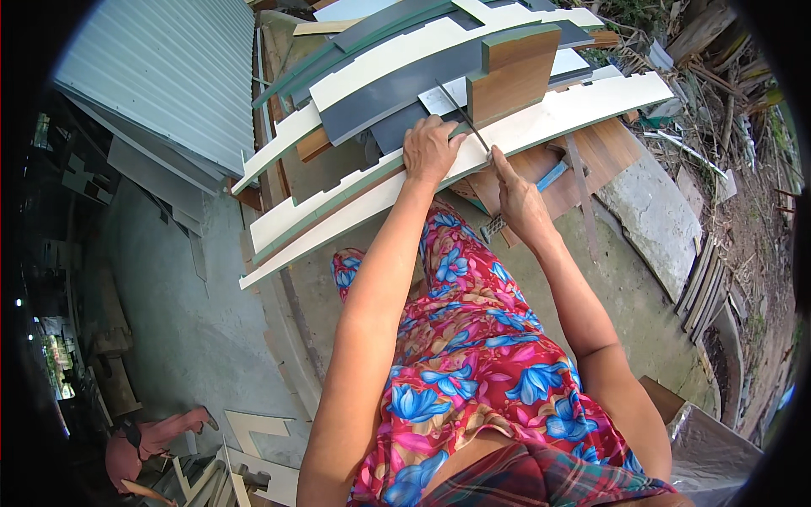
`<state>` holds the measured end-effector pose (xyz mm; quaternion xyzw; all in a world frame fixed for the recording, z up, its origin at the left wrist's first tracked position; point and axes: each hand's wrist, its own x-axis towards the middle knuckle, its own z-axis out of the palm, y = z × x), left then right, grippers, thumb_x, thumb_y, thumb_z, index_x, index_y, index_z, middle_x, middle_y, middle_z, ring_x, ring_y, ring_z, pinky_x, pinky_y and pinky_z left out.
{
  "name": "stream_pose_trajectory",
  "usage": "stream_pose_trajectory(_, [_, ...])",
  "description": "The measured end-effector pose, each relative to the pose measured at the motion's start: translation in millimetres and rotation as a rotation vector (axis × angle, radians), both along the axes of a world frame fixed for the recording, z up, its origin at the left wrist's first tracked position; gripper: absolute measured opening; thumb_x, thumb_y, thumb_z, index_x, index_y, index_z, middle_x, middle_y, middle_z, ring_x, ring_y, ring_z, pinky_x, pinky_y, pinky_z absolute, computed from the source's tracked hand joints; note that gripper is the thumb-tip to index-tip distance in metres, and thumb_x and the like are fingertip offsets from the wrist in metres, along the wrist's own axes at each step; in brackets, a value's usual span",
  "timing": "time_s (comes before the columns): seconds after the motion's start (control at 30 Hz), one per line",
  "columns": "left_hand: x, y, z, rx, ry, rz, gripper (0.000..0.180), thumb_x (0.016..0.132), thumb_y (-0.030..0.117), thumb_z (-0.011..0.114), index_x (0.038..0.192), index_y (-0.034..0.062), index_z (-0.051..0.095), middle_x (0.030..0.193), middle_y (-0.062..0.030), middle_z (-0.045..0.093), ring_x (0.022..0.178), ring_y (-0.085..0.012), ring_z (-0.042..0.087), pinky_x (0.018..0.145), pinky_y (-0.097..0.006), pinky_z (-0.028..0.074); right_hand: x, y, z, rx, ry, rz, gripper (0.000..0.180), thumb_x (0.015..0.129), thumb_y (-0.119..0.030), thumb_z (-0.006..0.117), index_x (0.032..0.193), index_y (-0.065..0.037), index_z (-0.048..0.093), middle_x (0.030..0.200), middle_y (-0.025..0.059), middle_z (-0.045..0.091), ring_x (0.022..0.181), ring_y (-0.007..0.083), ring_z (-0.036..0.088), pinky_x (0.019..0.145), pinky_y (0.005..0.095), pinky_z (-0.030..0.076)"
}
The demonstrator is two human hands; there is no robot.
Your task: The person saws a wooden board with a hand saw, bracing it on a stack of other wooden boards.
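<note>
My right hand (522, 198) is closed around the near end of a thin dark file (466, 117), its index finger stretched along it. The file slants up and away, just left of an upright wood-grain board (514, 78) with a notched top corner. It crosses the edge of a long, slightly curved white board (583, 110). To the left of the file, my left hand (429, 150) grips a narrow notched board with a greenish edge (338, 198), fingers curled over it. Its fingertips are partly hidden. A small pale plate (443, 96) lies just beyond my hands.
More notched white and dark grey boards (389, 97) are stacked beyond. Below the work lie wood-grain panels (604, 156) and a blue-handled tool (553, 175). A corrugated metal sheet (169, 76) stands left. At lower left are offcuts (253, 431) and a pink cloth-like item (148, 448).
</note>
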<state>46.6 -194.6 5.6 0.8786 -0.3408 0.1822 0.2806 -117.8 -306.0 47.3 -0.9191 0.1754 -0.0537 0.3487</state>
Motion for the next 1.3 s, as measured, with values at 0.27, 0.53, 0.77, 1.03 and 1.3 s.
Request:
stream_pose_trajectory(0.27, [-1,-2,-1,-0.020,0.005,0.007,0.028,0.077,0.030,0.078,0.099,0.0136,0.077,0.090,-0.0068,0.067,0.089,-0.0289,0.062,0.075,-0.043,0.046,11,1,-27,-0.034,-0.120,0.001,0.058,0.096,-0.001,0.043,0.153,-0.013,0.035,0.106,0.0343,0.063,0.102,0.0486,0.062,0.085,0.0501,0.050])
stream_pose_trajectory(0.53, [-2,-1,1,-0.014,-0.019,0.003,0.027,0.077,0.029,0.079,0.099,0.0139,0.077,0.090,-0.0060,0.067,0.089,-0.0281,0.063,0.074,-0.043,0.046,15,5,-10,-0.025,-0.045,-0.040,0.058,0.096,-0.001,0.043,0.153,-0.013,0.035,0.107,0.0344,0.064,0.101,0.0496,0.062,0.085,0.0488,0.050])
stream_pose_trajectory(0.77, [-3,-1,-2,-0.031,0.019,0.004,0.026,0.076,0.029,0.080,0.097,0.0136,0.076,0.090,-0.0072,0.066,0.090,-0.0283,0.062,0.076,-0.043,0.045,-2,6,-42,-0.047,-0.156,-0.039,0.065,0.093,-0.005,0.054,0.154,-0.016,0.033,0.101,0.0326,0.065,0.094,0.0468,0.066,0.078,0.0517,0.050])
stream_pose_trajectory(1.03, [-4,-2,-1,-0.044,-0.025,-0.010,0.027,0.076,0.029,0.079,0.098,0.0130,0.076,0.089,-0.0074,0.065,0.088,-0.0283,0.061,0.075,-0.043,0.045,-22,4,-39,0.055,-0.173,-0.031,0.061,0.096,0.001,0.044,0.154,-0.015,0.032,0.119,0.0282,0.062,0.110,0.0430,0.060,0.088,0.0482,0.049])
stream_pose_trajectory(1.3, [-8,1,2,-0.031,-0.021,0.005,0.027,0.077,0.030,0.078,0.097,0.0117,0.076,0.089,-0.0063,0.066,0.089,-0.0278,0.062,0.075,-0.042,0.044,-22,4,-39,0.119,-0.108,-0.039,0.059,0.098,0.003,0.041,0.154,-0.013,0.032,0.132,0.0262,0.059,0.124,0.0404,0.056,0.096,0.0430,0.049])
